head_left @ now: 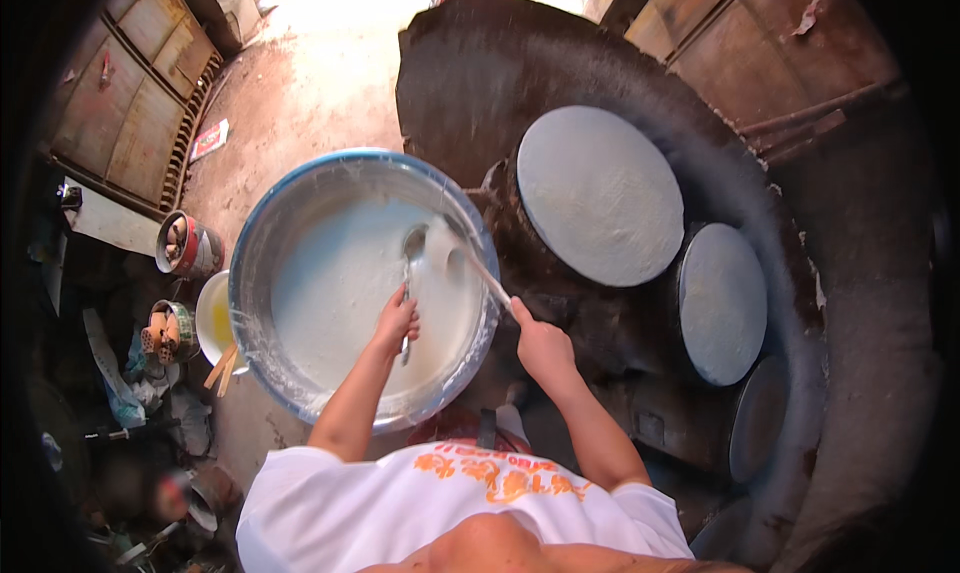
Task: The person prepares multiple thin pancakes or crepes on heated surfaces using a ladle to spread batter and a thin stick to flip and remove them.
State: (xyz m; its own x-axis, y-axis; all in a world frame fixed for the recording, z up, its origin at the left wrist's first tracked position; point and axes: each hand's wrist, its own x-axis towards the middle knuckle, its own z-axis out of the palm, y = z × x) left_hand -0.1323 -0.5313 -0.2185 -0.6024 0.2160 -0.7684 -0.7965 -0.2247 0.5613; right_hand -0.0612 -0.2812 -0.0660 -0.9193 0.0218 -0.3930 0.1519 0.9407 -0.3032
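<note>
A wide blue-rimmed basin [250,235] full of white batter [335,288] stands in front of me, left of the middle. Over the batter my left hand [397,323] is closed round the handle of a metal spoon [414,243], its bowl pointing away from me. My right hand [545,351], at the basin's right rim, grips the long handle of a ladle [446,248]. The ladle's head is coated in white batter and lies close beside the spoon's bowl. Whether the two touch, I cannot tell.
On the right, a dark stove [470,83] bears round griddles. A pale sheet of batter covers the far griddle [600,198] and another covers the nearer one [722,303]; a dark griddle [760,418] is closer. Steam drifts there. A white bowl [212,318] and tins [188,245] stand left.
</note>
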